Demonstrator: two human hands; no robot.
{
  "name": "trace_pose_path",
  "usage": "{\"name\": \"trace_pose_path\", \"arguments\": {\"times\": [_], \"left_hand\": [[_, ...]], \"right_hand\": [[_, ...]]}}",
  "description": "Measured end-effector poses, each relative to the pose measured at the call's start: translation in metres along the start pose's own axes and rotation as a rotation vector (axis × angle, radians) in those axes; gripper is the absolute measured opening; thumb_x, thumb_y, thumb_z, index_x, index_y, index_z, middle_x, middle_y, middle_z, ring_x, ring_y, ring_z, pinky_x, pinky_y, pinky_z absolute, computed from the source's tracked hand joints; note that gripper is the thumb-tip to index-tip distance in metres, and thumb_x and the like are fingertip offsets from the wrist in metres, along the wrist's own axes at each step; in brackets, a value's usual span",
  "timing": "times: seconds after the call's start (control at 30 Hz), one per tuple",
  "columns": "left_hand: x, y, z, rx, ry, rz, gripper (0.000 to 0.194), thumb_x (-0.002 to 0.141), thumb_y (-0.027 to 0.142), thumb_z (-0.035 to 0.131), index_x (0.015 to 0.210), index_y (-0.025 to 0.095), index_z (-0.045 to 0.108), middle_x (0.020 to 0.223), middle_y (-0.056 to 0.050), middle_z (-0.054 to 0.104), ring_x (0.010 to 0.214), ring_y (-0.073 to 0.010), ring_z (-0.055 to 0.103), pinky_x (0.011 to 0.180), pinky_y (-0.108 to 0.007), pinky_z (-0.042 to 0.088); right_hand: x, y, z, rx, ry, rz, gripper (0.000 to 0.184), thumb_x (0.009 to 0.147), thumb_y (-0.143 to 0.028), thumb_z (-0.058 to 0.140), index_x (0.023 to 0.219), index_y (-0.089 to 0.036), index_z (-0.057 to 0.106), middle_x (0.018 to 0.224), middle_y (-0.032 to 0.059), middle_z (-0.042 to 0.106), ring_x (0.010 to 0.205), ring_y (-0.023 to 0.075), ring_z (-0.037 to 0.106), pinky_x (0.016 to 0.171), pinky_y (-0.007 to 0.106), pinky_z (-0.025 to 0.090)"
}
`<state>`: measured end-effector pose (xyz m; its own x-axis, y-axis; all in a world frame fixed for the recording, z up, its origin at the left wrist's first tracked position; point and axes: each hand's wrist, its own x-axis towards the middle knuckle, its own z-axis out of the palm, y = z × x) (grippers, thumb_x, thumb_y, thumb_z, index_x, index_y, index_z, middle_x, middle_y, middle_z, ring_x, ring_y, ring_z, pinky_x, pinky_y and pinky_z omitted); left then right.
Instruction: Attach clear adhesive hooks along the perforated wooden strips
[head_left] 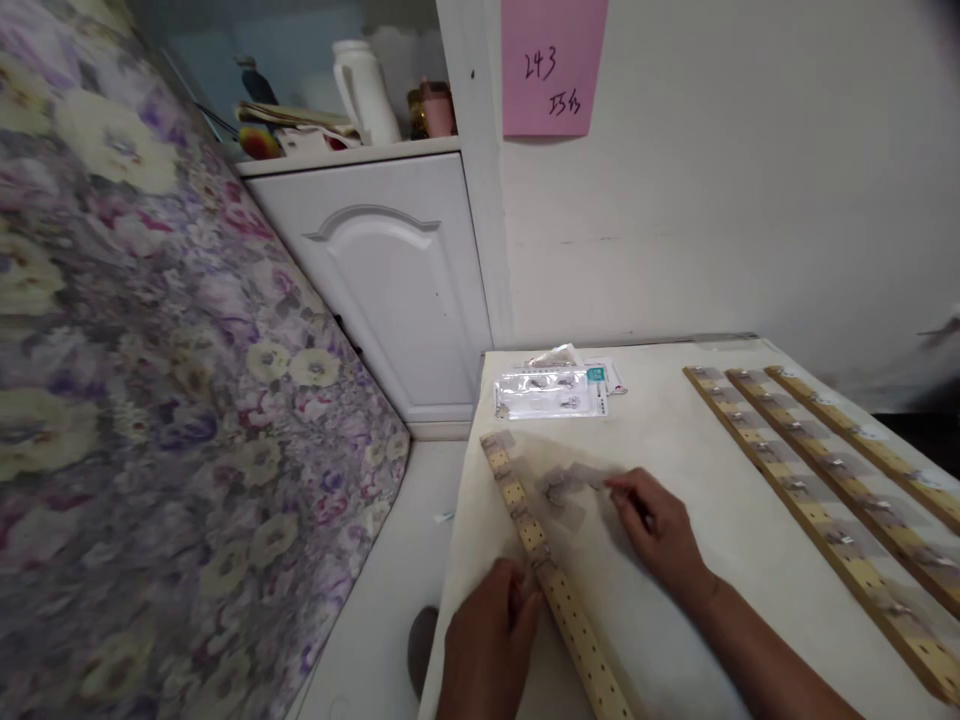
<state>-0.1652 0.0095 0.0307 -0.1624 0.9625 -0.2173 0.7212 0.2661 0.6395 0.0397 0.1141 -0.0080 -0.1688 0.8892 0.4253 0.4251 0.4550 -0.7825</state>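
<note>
A long yellowish wooden strip [574,625] with rows of small holes lies along the left side of the white table. Small see-through pieces with shiny bits sit on its far part. My left hand [487,640] is curled beside the strip, fingertips close to its edge; whatever they pinch is hidden. Right of the strip lies a loose pile of small see-through greyish pieces [562,500]. At the pile's right end, my right hand [660,540] has thumb and forefinger closed on the tip of one small see-through piece.
Three similar strips [795,485] with fitted pieces lie on the table's right. Clear plastic packaging [551,393] rests near the back left corner. Beyond the table's left edge are the floor, a white cabinet [405,280] and a flowered curtain [172,400]. A wall stands behind.
</note>
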Motion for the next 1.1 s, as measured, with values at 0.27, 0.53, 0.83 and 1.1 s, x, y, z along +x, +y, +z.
{"name": "trace_pose_path", "arguments": {"times": [0.27,0.53,0.83,1.1], "left_hand": [[0.003,0.000,0.012,-0.217,0.063,0.033,0.038,0.081,0.029,0.051,0.118,0.021,0.051,0.075,0.002,0.058,0.068,-0.0157,0.056,0.068,-0.027,0.043],[0.007,-0.001,0.013,-0.184,0.076,0.058,0.033,0.081,0.029,0.050,0.112,0.020,0.058,0.084,-0.002,0.064,0.076,-0.0178,0.059,0.073,-0.028,0.044],[0.009,0.003,0.012,-0.152,0.090,0.038,0.027,0.081,0.027,0.049,0.106,0.022,0.059,0.074,0.001,0.062,0.069,-0.0160,0.058,0.067,-0.025,0.042],[0.008,-0.004,0.014,-0.120,0.068,0.048,0.028,0.083,0.031,0.048,0.109,0.026,0.057,0.079,0.002,0.064,0.070,-0.0165,0.059,0.066,-0.024,0.041]], "right_hand": [[-0.014,-0.016,0.018,0.003,-0.224,0.099,0.020,0.084,-0.027,0.053,0.103,-0.021,0.058,0.078,0.0013,0.063,0.059,0.0142,0.056,0.056,0.026,0.045],[-0.012,-0.015,0.017,-0.015,-0.326,0.096,0.017,0.084,-0.029,0.053,0.097,-0.021,0.061,0.070,-0.0008,0.064,0.061,0.0148,0.058,0.060,0.027,0.044],[-0.012,-0.019,0.017,-0.033,-0.307,0.059,0.012,0.085,-0.028,0.051,0.086,-0.022,0.062,0.068,-0.0014,0.062,0.061,0.0143,0.057,0.060,0.026,0.043],[0.004,0.011,0.005,-0.231,0.054,0.127,0.029,0.080,-0.018,0.047,0.106,-0.023,0.059,0.103,0.0047,0.057,0.088,0.0189,0.058,0.073,0.031,0.048]]}}
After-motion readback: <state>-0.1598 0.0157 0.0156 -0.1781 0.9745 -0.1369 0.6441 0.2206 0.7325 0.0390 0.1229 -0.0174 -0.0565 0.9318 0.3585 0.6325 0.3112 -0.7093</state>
